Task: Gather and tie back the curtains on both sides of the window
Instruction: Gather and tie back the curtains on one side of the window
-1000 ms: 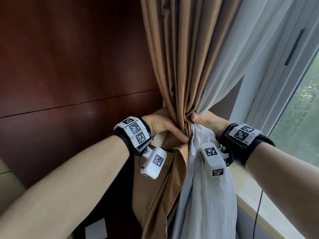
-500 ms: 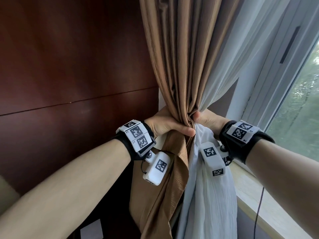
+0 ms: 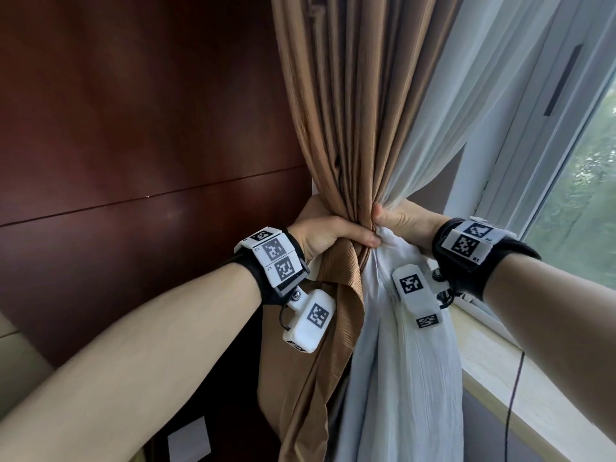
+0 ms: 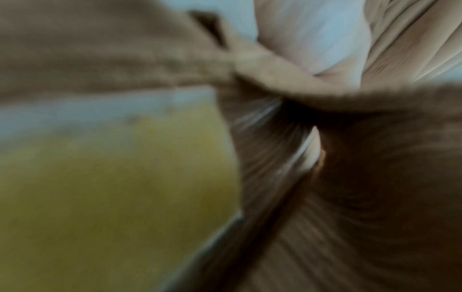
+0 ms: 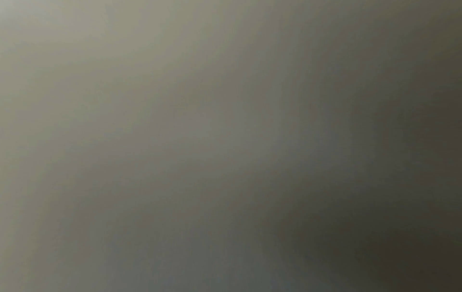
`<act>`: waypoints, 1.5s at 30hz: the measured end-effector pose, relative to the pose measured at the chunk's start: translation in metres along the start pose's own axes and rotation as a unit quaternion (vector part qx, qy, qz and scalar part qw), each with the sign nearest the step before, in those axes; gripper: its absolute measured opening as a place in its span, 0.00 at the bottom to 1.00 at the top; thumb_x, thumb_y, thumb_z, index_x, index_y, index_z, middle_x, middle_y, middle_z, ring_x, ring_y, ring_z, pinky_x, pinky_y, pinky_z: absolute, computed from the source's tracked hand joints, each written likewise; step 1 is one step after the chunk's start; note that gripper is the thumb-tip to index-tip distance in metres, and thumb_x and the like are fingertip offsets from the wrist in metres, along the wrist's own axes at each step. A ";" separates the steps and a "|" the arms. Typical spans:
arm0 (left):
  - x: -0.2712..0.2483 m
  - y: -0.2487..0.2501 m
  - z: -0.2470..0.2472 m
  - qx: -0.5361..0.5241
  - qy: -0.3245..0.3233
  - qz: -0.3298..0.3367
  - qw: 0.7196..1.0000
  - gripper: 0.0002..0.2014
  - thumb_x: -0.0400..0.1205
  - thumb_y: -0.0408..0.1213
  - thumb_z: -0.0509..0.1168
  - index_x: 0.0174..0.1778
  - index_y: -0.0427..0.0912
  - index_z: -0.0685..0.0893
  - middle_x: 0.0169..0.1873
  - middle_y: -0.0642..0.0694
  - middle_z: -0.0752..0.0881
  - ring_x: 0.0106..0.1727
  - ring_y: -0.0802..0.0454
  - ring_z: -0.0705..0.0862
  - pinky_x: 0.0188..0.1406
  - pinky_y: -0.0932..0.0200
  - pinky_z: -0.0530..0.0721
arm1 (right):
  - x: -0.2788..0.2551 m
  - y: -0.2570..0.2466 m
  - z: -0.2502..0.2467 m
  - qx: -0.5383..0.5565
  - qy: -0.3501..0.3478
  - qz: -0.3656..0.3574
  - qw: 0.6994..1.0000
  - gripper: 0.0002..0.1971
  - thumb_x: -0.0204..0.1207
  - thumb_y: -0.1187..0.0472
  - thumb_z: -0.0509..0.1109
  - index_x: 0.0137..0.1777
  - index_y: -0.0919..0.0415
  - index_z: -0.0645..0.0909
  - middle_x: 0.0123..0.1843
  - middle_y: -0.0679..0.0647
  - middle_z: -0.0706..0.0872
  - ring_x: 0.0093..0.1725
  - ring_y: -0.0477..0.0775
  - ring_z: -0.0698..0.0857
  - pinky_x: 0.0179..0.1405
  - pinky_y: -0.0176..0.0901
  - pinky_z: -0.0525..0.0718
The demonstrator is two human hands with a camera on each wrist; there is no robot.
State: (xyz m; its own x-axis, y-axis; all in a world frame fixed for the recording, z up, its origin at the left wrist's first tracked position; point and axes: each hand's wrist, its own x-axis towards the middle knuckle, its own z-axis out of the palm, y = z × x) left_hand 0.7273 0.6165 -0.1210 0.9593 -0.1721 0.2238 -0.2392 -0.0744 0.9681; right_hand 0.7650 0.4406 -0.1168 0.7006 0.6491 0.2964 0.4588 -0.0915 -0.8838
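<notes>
Brown curtain (image 3: 350,128) gripped by left hand (image 3: 328,233) | white sheer (image 3: 400,328) gripped by right hand (image 3: 405,221)

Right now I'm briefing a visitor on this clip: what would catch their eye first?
Two hands squeezing the curtains into one bunch at centre: the left hand grips the brown curtain, the right hand the white sheer. Dark wood wall at left, window at right.
</notes>
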 end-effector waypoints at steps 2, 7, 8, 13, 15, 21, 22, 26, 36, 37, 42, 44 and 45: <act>-0.003 0.000 0.001 -0.010 -0.014 -0.010 1.000 0.24 0.61 0.19 0.84 0.49 0.44 0.92 0.48 0.46 0.95 0.55 0.54 0.93 0.66 0.53 0.87 | -0.003 -0.001 0.005 -0.007 0.011 -0.003 1.000 0.50 0.62 0.18 0.71 0.77 0.52 0.71 0.73 0.41 0.82 0.73 0.31 0.82 0.70 0.27 0.78; -0.012 0.005 0.000 -0.056 -0.083 -0.047 0.994 0.26 0.60 0.23 0.82 0.53 0.45 0.92 0.50 0.46 0.95 0.61 0.50 0.91 0.75 0.49 0.81 | -0.002 -0.002 0.008 -0.056 0.000 -0.047 0.997 0.66 0.62 0.13 0.63 0.87 0.66 0.64 0.82 0.49 0.74 0.80 0.33 0.75 0.78 0.30 0.72; -0.013 0.005 -0.001 -0.060 -0.088 -0.054 0.993 0.25 0.60 0.22 0.82 0.52 0.45 0.91 0.48 0.47 0.95 0.59 0.52 0.92 0.75 0.49 0.81 | -0.002 -0.002 0.008 -0.059 -0.006 -0.045 0.997 0.65 0.61 0.13 0.64 0.86 0.64 0.65 0.82 0.47 0.75 0.80 0.33 0.76 0.78 0.30 0.73; -0.015 0.008 -0.004 -0.069 -0.099 -0.072 0.990 0.30 0.53 0.32 0.85 0.54 0.44 0.91 0.53 0.44 0.95 0.65 0.48 0.90 0.79 0.49 0.78 | 0.000 -0.003 0.009 -0.058 -0.003 -0.050 0.997 0.64 0.60 0.13 0.66 0.85 0.60 0.65 0.83 0.53 0.74 0.84 0.44 0.74 0.84 0.41 0.72; -0.015 0.009 -0.005 -0.068 -0.096 -0.075 0.990 0.32 0.52 0.33 0.85 0.55 0.43 0.91 0.55 0.43 0.94 0.66 0.48 0.89 0.80 0.48 0.78 | 0.001 -0.005 0.009 -0.061 -0.013 -0.044 0.997 0.63 0.59 0.12 0.66 0.84 0.58 0.64 0.82 0.50 0.74 0.80 0.34 0.75 0.81 0.33 0.72; -0.012 0.003 -0.002 -0.058 -0.037 -0.066 0.995 0.36 0.50 0.30 0.86 0.58 0.37 0.90 0.54 0.41 0.94 0.63 0.45 0.91 0.77 0.44 0.81 | -0.002 -0.011 0.011 -0.059 -0.015 -0.028 0.998 0.60 0.56 0.13 0.69 0.80 0.56 0.67 0.76 0.44 0.77 0.72 0.24 0.79 0.73 0.27 0.77; -0.011 0.002 -0.002 -0.049 -0.024 -0.058 0.997 0.37 0.49 0.31 0.87 0.59 0.36 0.90 0.53 0.41 0.95 0.62 0.45 0.91 0.76 0.45 0.82 | -0.003 -0.014 0.011 -0.057 -0.014 -0.022 0.998 0.59 0.56 0.14 0.70 0.78 0.56 0.69 0.74 0.44 0.78 0.70 0.24 0.80 0.73 0.28 0.78; -0.009 0.003 -0.001 -0.029 0.002 -0.038 0.999 0.33 0.54 0.25 0.85 0.58 0.32 0.91 0.50 0.41 0.95 0.57 0.47 0.93 0.70 0.47 0.87 | -0.013 -0.022 0.009 -0.047 0.029 -0.020 0.998 0.56 0.54 0.16 0.74 0.75 0.54 0.73 0.69 0.47 0.83 0.65 0.23 0.83 0.63 0.20 0.78; -0.010 0.002 0.002 -0.033 0.031 -0.034 0.998 0.38 0.52 0.28 0.86 0.62 0.32 0.89 0.52 0.43 0.95 0.56 0.49 0.94 0.67 0.48 0.88 | -0.035 -0.012 -0.005 -0.204 0.209 0.032 0.956 0.56 0.48 0.10 0.71 0.74 0.42 0.85 0.70 0.44 0.90 0.73 0.46 0.84 0.78 0.51 0.80; -0.012 0.003 0.002 -0.029 0.027 -0.033 0.999 0.39 0.52 0.28 0.86 0.63 0.33 0.89 0.53 0.44 0.95 0.57 0.50 0.93 0.68 0.49 0.88 | -0.036 -0.011 -0.010 -0.248 0.204 0.054 0.946 0.57 0.49 0.07 0.66 0.75 0.40 0.84 0.71 0.45 0.89 0.74 0.49 0.84 0.78 0.52 0.80; -0.022 0.007 0.004 -0.034 -0.049 -0.043 0.997 0.31 0.58 0.28 0.84 0.60 0.41 0.90 0.55 0.44 0.94 0.65 0.48 0.90 0.76 0.47 0.82 | -0.035 -0.025 -0.012 -0.285 0.094 0.053 0.953 0.56 0.59 0.10 0.65 0.82 0.46 0.78 0.77 0.45 0.85 0.79 0.49 0.81 0.82 0.50 0.76; -0.024 0.010 0.004 -0.034 -0.068 -0.049 0.996 0.27 0.59 0.28 0.82 0.56 0.43 0.90 0.52 0.47 0.95 0.65 0.48 0.90 0.77 0.48 0.81 | -0.036 -0.030 -0.007 -0.234 0.098 0.039 0.967 0.58 0.56 0.12 0.70 0.81 0.50 0.79 0.75 0.46 0.86 0.78 0.47 0.81 0.82 0.46 0.75; -0.026 0.012 0.004 -0.033 -0.076 -0.053 0.995 0.26 0.59 0.29 0.81 0.54 0.44 0.90 0.50 0.48 0.95 0.64 0.49 0.90 0.77 0.48 0.81 | -0.037 -0.032 -0.006 -0.218 0.100 0.048 0.970 0.58 0.53 0.12 0.72 0.79 0.50 0.80 0.74 0.46 0.87 0.77 0.47 0.82 0.82 0.48 0.76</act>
State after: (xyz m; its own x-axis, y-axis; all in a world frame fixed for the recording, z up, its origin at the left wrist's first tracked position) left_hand 0.6990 0.6165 -0.1156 0.9436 -0.3139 0.1055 -0.1232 -0.0370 0.9917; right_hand 0.7281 0.4149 -0.0970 0.8240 0.4658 0.3226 0.5424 -0.4840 -0.6867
